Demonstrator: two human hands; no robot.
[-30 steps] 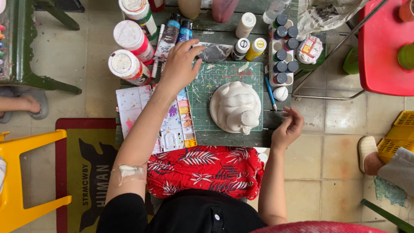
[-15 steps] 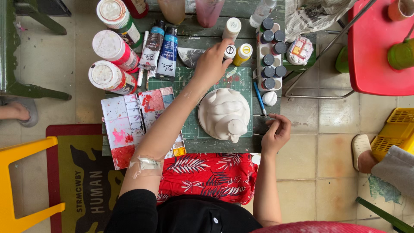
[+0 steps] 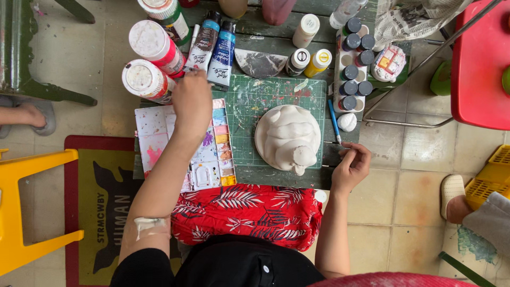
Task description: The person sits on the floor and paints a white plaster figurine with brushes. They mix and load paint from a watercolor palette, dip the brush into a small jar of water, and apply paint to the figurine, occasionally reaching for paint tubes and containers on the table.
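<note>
The left hand (image 3: 192, 101) has been drawn back from the far tubes and is now curled loosely over the paint palette (image 3: 212, 149), by the big paint jars (image 3: 146, 79); whether anything is pinched cannot be told. A thin brush is gripped in the right hand (image 3: 351, 166), just beside the white plaster figure (image 3: 288, 137) on the green cutting mat (image 3: 249, 101) on the surface.

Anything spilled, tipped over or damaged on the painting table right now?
No spill shows. The two red paint bottles by the left hand lie on their sides, as do the tubes, caps on. The green cutting mat and palette carry dried smears. The white figure looks intact.
</note>
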